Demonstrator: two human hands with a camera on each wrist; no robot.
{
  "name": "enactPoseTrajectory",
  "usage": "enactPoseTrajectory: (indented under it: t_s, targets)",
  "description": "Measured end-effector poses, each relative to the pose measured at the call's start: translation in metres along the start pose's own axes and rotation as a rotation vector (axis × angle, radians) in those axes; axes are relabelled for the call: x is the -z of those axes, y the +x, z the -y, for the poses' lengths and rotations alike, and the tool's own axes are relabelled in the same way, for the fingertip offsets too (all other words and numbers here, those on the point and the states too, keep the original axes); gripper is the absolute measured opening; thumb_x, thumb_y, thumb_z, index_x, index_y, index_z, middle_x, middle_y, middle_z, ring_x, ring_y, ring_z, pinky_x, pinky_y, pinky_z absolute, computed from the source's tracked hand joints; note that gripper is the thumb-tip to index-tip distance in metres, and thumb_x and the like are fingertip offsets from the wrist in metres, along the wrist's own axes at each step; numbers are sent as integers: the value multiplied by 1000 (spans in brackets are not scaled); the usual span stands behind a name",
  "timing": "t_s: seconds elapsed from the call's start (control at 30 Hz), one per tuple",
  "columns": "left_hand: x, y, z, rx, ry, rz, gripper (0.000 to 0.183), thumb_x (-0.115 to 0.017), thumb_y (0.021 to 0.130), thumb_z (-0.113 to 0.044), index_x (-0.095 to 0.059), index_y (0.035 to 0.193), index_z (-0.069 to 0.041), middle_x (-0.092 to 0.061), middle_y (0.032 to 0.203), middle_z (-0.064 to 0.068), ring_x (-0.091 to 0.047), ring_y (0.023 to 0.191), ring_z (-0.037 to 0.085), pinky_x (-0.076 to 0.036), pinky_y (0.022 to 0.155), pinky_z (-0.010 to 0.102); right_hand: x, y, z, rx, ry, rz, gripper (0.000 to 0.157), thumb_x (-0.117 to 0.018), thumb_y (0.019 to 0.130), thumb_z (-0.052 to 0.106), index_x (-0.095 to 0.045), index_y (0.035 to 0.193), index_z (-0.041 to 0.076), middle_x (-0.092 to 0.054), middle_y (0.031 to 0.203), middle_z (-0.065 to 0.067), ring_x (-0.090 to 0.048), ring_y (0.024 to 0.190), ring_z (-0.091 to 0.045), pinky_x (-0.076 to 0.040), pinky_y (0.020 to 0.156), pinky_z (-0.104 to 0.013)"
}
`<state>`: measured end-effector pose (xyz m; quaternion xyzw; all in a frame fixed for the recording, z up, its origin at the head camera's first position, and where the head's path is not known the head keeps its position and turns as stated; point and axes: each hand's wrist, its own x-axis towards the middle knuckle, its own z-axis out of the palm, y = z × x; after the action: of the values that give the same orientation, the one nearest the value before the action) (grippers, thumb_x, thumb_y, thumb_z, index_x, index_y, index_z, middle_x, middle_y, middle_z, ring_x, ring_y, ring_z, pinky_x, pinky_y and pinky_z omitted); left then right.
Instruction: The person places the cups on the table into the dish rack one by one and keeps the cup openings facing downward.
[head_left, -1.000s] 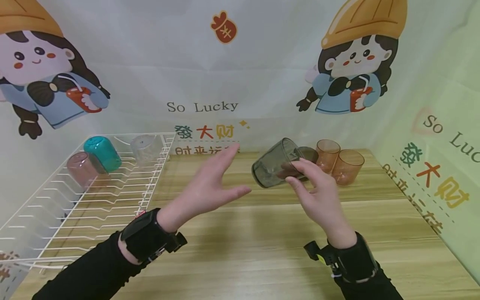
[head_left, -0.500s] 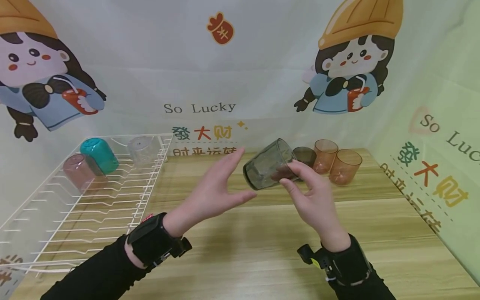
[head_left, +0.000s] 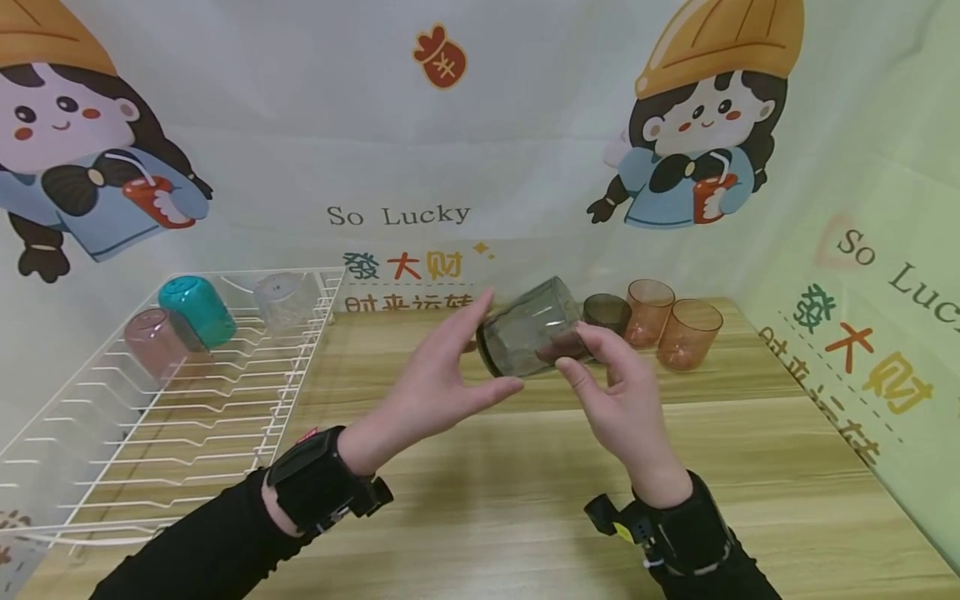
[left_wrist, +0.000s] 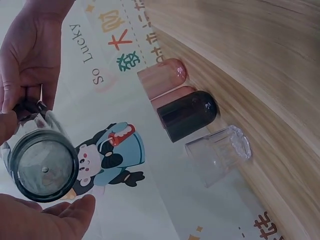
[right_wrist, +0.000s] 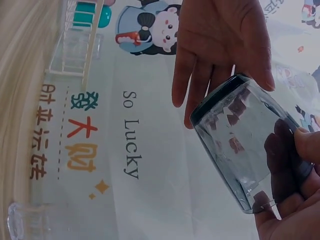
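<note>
A smoky grey glass [head_left: 528, 329] is held tilted above the table, its thick base toward the left and its mouth toward the right. My right hand [head_left: 626, 408] pinches it near the rim, with the thumb outside and fingers showing through the wall in the right wrist view. At the base end, my left hand [head_left: 431, 379] spreads its thumb and straight fingers around the bottom. In the left wrist view the round base [left_wrist: 44, 167] sits between both hands; whether the left fingers touch it, I cannot tell.
A white wire rack [head_left: 217, 417] on the left bears upturned pink [head_left: 157, 342], teal [head_left: 198, 308] and clear [head_left: 285, 300] glasses. Standing at the back right are a dark glass [head_left: 606, 312] and two orange glasses [head_left: 690, 333]. A clear glass [left_wrist: 217, 152] shows beside them in the left wrist view.
My right hand has carried the grey glass leftward. My left hand has shifted a little right, so its thumb and fingers now stand around the base.
</note>
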<state>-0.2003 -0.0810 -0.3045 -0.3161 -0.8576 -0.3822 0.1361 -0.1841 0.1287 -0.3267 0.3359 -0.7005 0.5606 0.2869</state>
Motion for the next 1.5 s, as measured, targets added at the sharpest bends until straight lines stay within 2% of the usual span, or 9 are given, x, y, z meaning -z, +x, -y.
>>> enactPoseTrajectory:
  t_s: [0.17, 0.43, 0.6, 0.7, 0.93, 1.17, 1.37, 1.5]
  targets:
    - [-1, 1, -2, -6, -88, -32, 93, -76, 76, -30, -21, 149, -10, -44, 135, 2, -43, 115, 9, -46, 88, 25, -1, 0, 2, -28, 51, -14, 24, -59, 85, -7, -60, 108, -5, -65, 97, -9, -57, 94, -23, -48, 81, -30]
    - [-4, 0, -5, 31, -269, -51, 83, -75, 78, -21, -29, 147, -12, -43, 134, 2, -48, 111, 11, -48, 85, 24, -3, 0, 3, -42, 113, -40, 18, -57, 87, -5, -57, 105, -7, -63, 95, -13, -58, 91, -24, -49, 78, -29]
    - [-5, 1, -6, -2, -347, -83, 74, -74, 78, -15, -37, 141, -12, -46, 128, 2, -51, 107, 13, -49, 83, 25, -4, 0, 4, -70, 136, -55, 17, -57, 88, -3, -56, 105, -7, -63, 96, -13, -59, 92, -25, -49, 81, -29]
    - [-3, 0, -10, -18, -375, -100, 72, -75, 76, -9, -40, 139, -9, -48, 125, 5, -52, 105, 15, -50, 83, 27, -4, 0, 4, -77, 154, -59, 18, -56, 89, -2, -55, 106, -7, -64, 95, -13, -59, 92, -25, -49, 82, -30]
    - [10, -3, -35, -25, -392, -122, 67, -73, 74, 3, -42, 133, 5, -50, 121, 17, -54, 101, 21, -51, 82, 32, -6, -1, 2, -74, 199, -45, 19, -56, 89, -3, -54, 107, -8, -63, 98, -14, -58, 94, -27, -49, 83, -31]
    - [17, -6, -42, -3, -360, -109, 64, -73, 74, 2, -44, 132, 6, -52, 118, 15, -54, 98, 20, -52, 79, 32, -7, -1, 2, -53, 192, -15, 23, -57, 89, 1, -54, 110, -8, -62, 102, -15, -56, 96, -26, -46, 85, -30]
    - [22, -8, -45, -9, -330, -113, 63, -73, 74, 0, -45, 131, 5, -52, 117, 14, -53, 98, 18, -53, 78, 31, -4, -2, 0, -30, 209, 7, 35, -61, 90, 13, -51, 116, -9, -59, 111, -15, -53, 104, -29, -40, 95, -36]
    - [24, -9, -44, -13, -331, -136, 63, -74, 73, 1, -46, 129, 6, -53, 116, 14, -53, 98, 18, -53, 76, 31, -1, -3, 0, -25, 195, 11, 38, -61, 89, 9, -50, 120, -8, -58, 118, -12, -49, 111, -30, -35, 99, -39]
